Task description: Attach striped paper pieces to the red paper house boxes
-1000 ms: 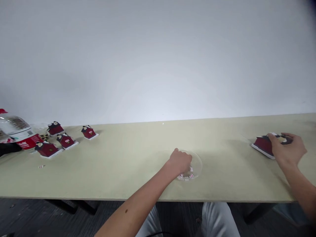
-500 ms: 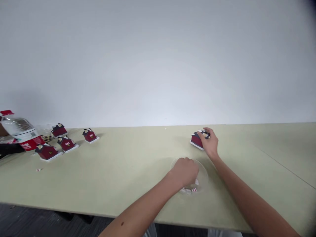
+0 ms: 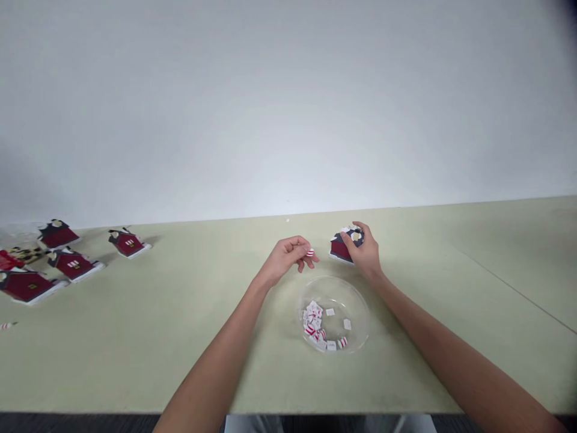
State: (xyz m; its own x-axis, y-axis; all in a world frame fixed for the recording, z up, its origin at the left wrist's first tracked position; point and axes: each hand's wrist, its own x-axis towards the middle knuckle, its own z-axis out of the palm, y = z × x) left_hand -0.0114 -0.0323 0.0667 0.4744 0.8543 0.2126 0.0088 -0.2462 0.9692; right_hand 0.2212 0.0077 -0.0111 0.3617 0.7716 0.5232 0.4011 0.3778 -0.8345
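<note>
Between thumb and fingers, my left hand (image 3: 288, 255) pinches a small red-and-white striped piece (image 3: 310, 252). My right hand (image 3: 366, 249) grips a small dark-red model house (image 3: 341, 246) with a dark roof and a white base, its fingers over the roof. The house's right side is hidden behind that hand. Below and between both hands stands a clear round plastic bowl (image 3: 362, 300). Inside it lies a heap of small white and red-striped pieces (image 3: 314, 322), mostly on its left side.
Several similar model houses stand at the left: one house (image 3: 129, 242) apart, another house (image 3: 73, 263) nearer the edge. A red-labelled object (image 3: 9, 260) is cut off there. A striped bit (image 3: 6, 325) lies on the table (image 3: 180, 337). A wall (image 3: 288, 108) rises behind.
My left hand has come up out of the bowl with a striped piece, moving left and away from me. My right hand still holds the house. The view has shifted right.
</note>
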